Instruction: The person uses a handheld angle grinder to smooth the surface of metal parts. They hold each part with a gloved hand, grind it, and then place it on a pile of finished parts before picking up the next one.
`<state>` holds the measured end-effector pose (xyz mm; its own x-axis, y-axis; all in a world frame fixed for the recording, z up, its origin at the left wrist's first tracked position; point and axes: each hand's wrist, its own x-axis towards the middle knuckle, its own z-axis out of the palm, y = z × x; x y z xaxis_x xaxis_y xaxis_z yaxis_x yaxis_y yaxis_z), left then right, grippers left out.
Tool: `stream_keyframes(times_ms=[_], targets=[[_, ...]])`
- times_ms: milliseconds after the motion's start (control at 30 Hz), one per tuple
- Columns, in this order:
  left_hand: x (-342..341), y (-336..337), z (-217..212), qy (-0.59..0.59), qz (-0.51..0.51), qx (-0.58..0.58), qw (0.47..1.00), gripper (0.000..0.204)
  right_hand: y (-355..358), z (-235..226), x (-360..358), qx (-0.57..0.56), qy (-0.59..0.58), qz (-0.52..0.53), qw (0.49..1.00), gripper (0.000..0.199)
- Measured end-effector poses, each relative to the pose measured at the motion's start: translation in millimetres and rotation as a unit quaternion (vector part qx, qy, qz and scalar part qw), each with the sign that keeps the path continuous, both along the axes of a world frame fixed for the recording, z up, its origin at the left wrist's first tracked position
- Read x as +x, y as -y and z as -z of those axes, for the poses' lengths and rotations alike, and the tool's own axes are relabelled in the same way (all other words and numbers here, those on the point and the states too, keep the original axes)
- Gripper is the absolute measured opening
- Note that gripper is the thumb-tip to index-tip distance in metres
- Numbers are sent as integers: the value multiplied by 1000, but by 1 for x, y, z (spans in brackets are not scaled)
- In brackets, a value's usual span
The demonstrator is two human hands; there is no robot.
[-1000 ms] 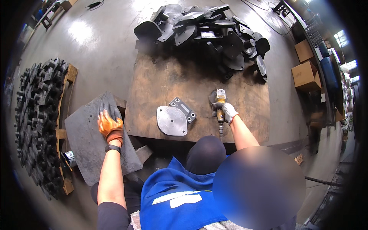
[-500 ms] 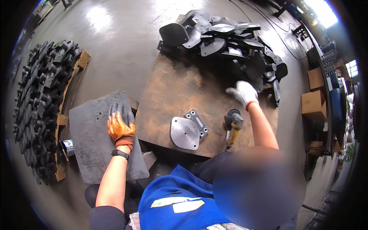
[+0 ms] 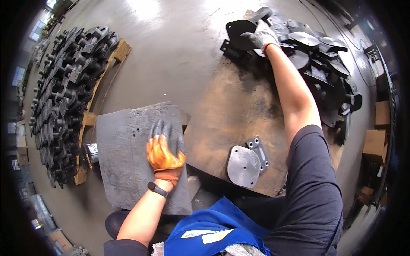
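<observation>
a: where is the right hand?
b: at the far end of the rusty surface, its fingers clamped on a black flanged part at the near-left edge of the dark pile.
a: how will it handle?
b: stiff and heavy, i'd judge; take it by the rim.
a: and the left hand?
b: fingers spread flat on the grey slab, left of that surface. the pile's far side is cut off.

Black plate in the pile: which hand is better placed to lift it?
Right. The right hand is on the black plate atop the pile. The left hand lies flat on the grey slab, across the table.
</observation>
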<state>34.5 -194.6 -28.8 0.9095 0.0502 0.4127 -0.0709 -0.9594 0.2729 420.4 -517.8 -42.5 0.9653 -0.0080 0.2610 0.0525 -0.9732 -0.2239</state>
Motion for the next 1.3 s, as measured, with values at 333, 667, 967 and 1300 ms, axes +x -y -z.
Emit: stream_keyframes(times_ms=[333, 667, 967, 1300], targets=[[6, 3, -9, -1, 8, -5, 1000, 39, -9, -6, 35, 54, -117, 12, 992, 69], [-4, -8, 28, 55, -35, 42, 997, 47, -102, 0, -141, -67, -103, -194, 973, 28], [-3, -1, 22, 37, -44, 8, 998, 46, -57, -33, -227, 73, -192, -121, 971, 56], [-2, 4, 26, 30, -69, -8, 997, 46, -98, -153, -295, -12, -230, -133, 964, 36]])
